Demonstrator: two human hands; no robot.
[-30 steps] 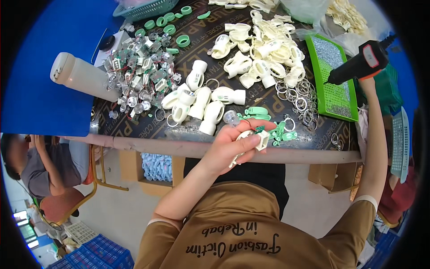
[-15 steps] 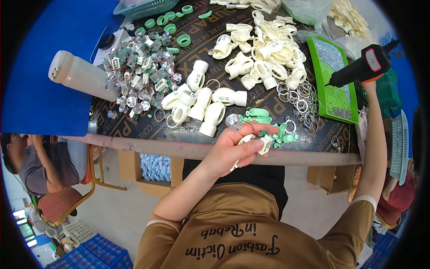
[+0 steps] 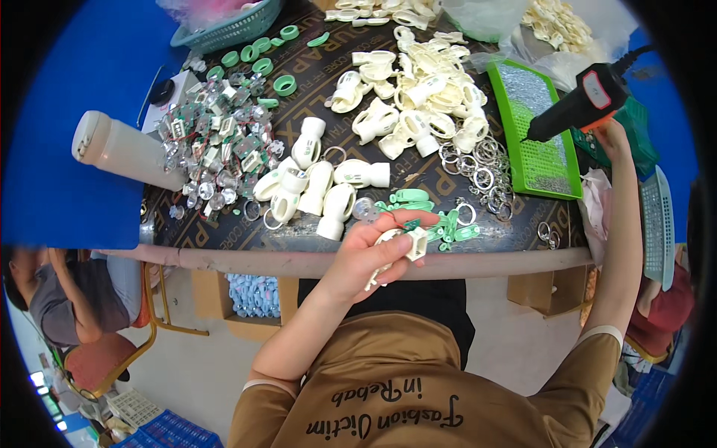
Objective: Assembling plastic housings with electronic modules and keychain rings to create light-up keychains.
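Note:
My left hand (image 3: 357,257) is closed around a cream plastic shell part (image 3: 419,243), just over the table's front edge. A small green circuit board (image 3: 411,224) with thin wires and a clear round lens (image 3: 364,210) shows at its fingers. In my right hand (image 3: 614,139) is a black electric screwdriver (image 3: 579,108), pointing left, its tip over a green tray (image 3: 511,133). Small metal screws (image 3: 526,81) fill the tray's far part. Green plastic pieces (image 3: 413,197) lie just beyond my left hand, beside several cream whistle-shaped shells (image 3: 317,187).
Clear-lensed circuit modules (image 3: 224,142) are heaped at the left by a white bottle (image 3: 123,145). Cream shell halves (image 3: 418,89) pile up at the back middle, metal split rings (image 3: 484,178) near the tray. Green rings (image 3: 284,85) and a basket (image 3: 231,28) stand at the back left.
The whole view has shifted, so the table's things appear further left. Both hands keep their holds, and the screwdriver's tip stays over the green tray.

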